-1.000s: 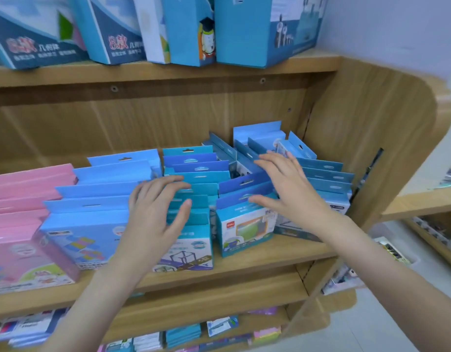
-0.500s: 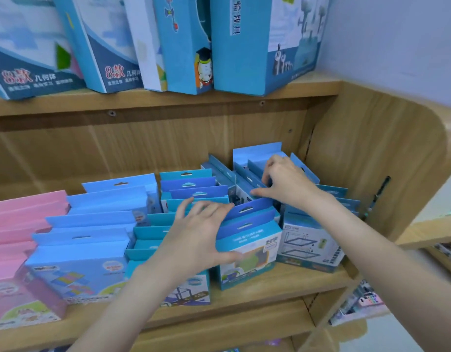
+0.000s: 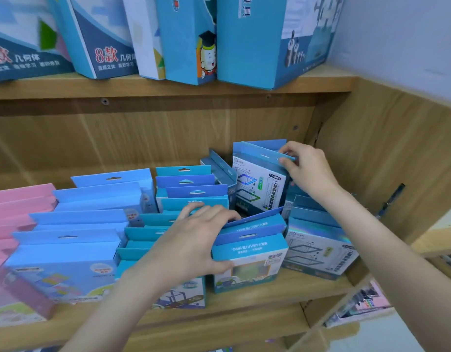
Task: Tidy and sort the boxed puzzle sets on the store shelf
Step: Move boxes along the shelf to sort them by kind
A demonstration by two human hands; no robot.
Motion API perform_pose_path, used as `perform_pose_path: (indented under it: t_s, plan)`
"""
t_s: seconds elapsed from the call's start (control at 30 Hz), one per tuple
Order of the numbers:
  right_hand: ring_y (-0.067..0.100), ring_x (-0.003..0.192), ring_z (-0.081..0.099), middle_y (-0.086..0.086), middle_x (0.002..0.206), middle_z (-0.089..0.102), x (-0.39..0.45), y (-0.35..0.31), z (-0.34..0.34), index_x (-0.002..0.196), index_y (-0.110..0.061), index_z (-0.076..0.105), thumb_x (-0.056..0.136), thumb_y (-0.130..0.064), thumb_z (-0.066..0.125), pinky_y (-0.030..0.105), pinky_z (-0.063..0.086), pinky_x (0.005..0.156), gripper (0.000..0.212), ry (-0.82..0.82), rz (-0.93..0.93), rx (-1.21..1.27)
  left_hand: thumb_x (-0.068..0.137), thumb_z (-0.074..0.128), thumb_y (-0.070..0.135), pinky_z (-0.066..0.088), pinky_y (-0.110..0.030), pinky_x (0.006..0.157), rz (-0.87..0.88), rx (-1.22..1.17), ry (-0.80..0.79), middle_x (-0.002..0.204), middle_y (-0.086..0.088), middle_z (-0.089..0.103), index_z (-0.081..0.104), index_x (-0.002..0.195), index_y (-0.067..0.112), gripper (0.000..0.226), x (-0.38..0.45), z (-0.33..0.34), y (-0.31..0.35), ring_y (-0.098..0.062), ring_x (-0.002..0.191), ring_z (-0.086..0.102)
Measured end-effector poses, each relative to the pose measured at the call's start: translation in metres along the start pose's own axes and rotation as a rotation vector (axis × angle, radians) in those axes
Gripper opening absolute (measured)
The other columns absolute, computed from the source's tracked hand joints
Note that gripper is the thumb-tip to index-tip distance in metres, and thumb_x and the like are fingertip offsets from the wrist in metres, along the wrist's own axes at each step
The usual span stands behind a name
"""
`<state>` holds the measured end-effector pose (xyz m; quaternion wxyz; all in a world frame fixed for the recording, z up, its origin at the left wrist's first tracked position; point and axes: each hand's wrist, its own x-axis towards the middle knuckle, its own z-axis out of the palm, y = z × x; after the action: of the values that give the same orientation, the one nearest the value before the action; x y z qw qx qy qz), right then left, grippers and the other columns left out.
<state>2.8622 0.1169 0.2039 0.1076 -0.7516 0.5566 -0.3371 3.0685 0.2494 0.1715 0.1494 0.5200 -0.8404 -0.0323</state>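
The big box (image 3: 105, 41) on the top shelf reads "8款 几何体". The lifted box (image 3: 260, 184) at the right end reads "CY-0188".

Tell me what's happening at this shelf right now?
A person is sorting boxed puzzle sets on a wooden shelf. The right hand pinches the hang tab of a white-and-blue boxed set at the back, raised above its neighbours. The left hand rests on the blue boxes in front, its thumb against a box with a green picture. Pink boxes fill the left end; tall blue cartons stand on the shelf above.
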Motion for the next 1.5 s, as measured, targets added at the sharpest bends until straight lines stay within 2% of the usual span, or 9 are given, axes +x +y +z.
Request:
perform_pose_path:
  t_s: [0.4,0.57,0.73,0.87,1.0,1.1,1.2,1.37,1.5]
  plan:
    - [0.025,0.07,0.063,0.001,0.086,0.059,-0.041,-0.016,-0.023,0.095,-0.013,0.05,0.096,-0.016,0.044,0.047,0.054,0.057,0.006,0.329,-0.162,0.163,0.081,0.055,0.053,0.003,-0.023,0.108,-0.032,0.089,-0.004,0.135,0.014,0.031,0.019,0.141,0.029,0.074,-0.001,0.001,0.002,-0.004,0.125,0.02]
    - [0.006,0.07,0.049,0.002,0.085,0.055,-0.074,-0.012,-0.047,0.097,0.0,0.054,0.093,-0.003,0.046,0.001,0.038,0.063,0.009,0.589,-0.259,0.115,0.08,0.056,0.053,0.011,-0.025,0.107,-0.031,0.082,-0.005,0.135,0.012,0.031,0.019,0.141,0.028,0.075,0.0,0.001,0.0,-0.007,0.126,0.017]
    - [-0.005,0.073,0.046,-0.02,0.086,0.051,-0.099,0.003,-0.085,0.103,0.002,0.053,0.094,-0.008,0.045,0.008,0.034,0.068,0.015,0.772,-0.179,0.185,0.079,0.055,0.055,0.012,-0.026,0.108,-0.03,0.089,-0.022,0.138,0.012,0.03,0.017,0.141,0.028,0.077,0.001,0.0,-0.001,-0.009,0.129,0.018]
    - [-0.002,0.079,0.053,-0.024,0.086,0.054,-0.123,0.012,-0.122,0.098,-0.029,0.052,0.092,-0.021,0.045,0.014,0.042,0.07,0.012,0.636,-0.204,0.21,0.078,0.058,0.053,0.015,-0.028,0.107,-0.022,0.082,-0.015,0.138,0.009,0.034,0.02,0.141,0.026,0.078,0.003,-0.001,-0.001,-0.012,0.129,0.022]
    - [-0.009,0.075,0.052,-0.018,0.082,0.057,-0.148,0.02,-0.123,0.095,-0.027,0.051,0.088,-0.032,0.042,0.003,0.038,0.06,0.012,0.288,-0.256,0.016,0.077,0.059,0.053,0.016,-0.028,0.106,-0.018,0.075,-0.011,0.136,0.009,0.035,0.022,0.14,0.026,0.079,0.003,0.001,-0.003,-0.012,0.129,0.023]
    - [0.0,0.073,0.051,-0.011,0.078,0.054,-0.16,0.031,-0.096,0.091,-0.028,0.048,0.088,-0.036,0.036,0.014,0.038,0.061,0.015,0.102,-0.261,-0.128,0.077,0.059,0.054,0.016,-0.029,0.106,-0.018,0.082,-0.023,0.137,0.009,0.034,0.022,0.14,0.026,0.079,0.004,0.002,-0.003,-0.012,0.129,0.023]
    - [0.02,0.077,0.05,0.0,0.081,0.054,-0.165,0.046,-0.06,0.087,-0.012,0.052,0.09,-0.027,0.039,0.026,0.036,0.062,0.02,0.166,-0.221,-0.306,0.076,0.059,0.054,0.016,-0.028,0.106,-0.012,0.084,-0.028,0.136,0.01,0.035,0.022,0.14,0.026,0.079,0.004,0.002,-0.004,-0.012,0.128,0.023]
    - [0.018,0.083,0.037,0.007,0.08,0.056,-0.155,0.048,-0.026,0.083,-0.008,0.051,0.085,-0.005,0.059,0.03,0.041,0.041,0.009,0.333,-0.135,-0.503,0.077,0.059,0.053,0.014,-0.027,0.106,0.004,0.094,0.006,0.132,0.008,0.039,0.027,0.14,0.024,0.076,0.001,0.0,-0.002,-0.011,0.126,0.025]
    - [0.025,0.087,0.041,0.01,0.085,0.061,-0.14,0.064,-0.021,0.09,-0.008,0.05,0.09,-0.009,0.052,0.036,0.047,0.065,0.002,0.333,-0.291,-0.764,0.077,0.057,0.058,0.011,-0.029,0.108,-0.008,0.099,-0.002,0.134,0.008,0.037,0.025,0.141,0.024,0.079,-0.001,0.001,-0.001,-0.012,0.127,0.023]
